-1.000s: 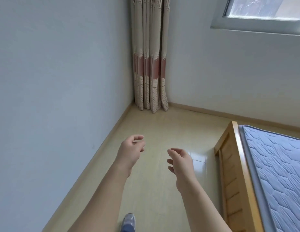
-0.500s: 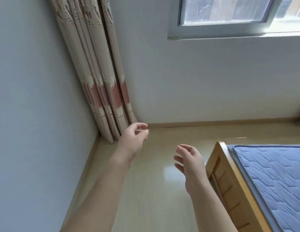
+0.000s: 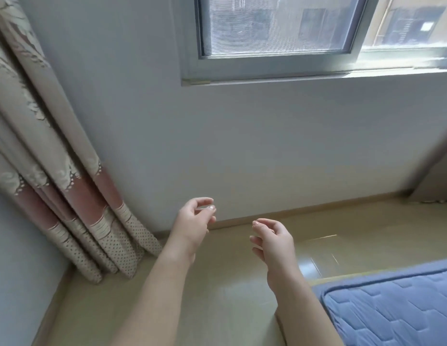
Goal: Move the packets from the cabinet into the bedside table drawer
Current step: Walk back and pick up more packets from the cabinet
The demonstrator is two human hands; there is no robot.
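Bedroom corner under the window [image 3: 277, 28]

We look down into a corner of the room. The pale grey wall [image 3: 242, 146] fills the middle of the view. The window is set high in it, and its grey frame and sill [image 3: 267, 79] run towards the right edge. Through the pane we make out building fronts, dimmed by a screen. A patterned curtain [image 3: 55, 186], beige with a pink band and a dotted hem, hangs in folds at the left and reaches down to the floor [image 3: 217, 300]. The floor is glossy beige with patches of reflected light, and a skirting board [image 3: 317, 211] of the same tone runs along the foot of the wall. At the lower right lies a blue quilted mattress [image 3: 392, 313], its corner just beside our right forearm. A shape at the right edge is too blurred to name.

Both bare arms reach forward above the floor. Our left hand [image 3: 193, 221] is held up in front of the wall, fingers loosely curled, with nothing between thumb and fingertips. Our right hand [image 3: 274, 242] is near it but apart, likewise loosely curled and empty. From this view we cannot tell where the packets are.
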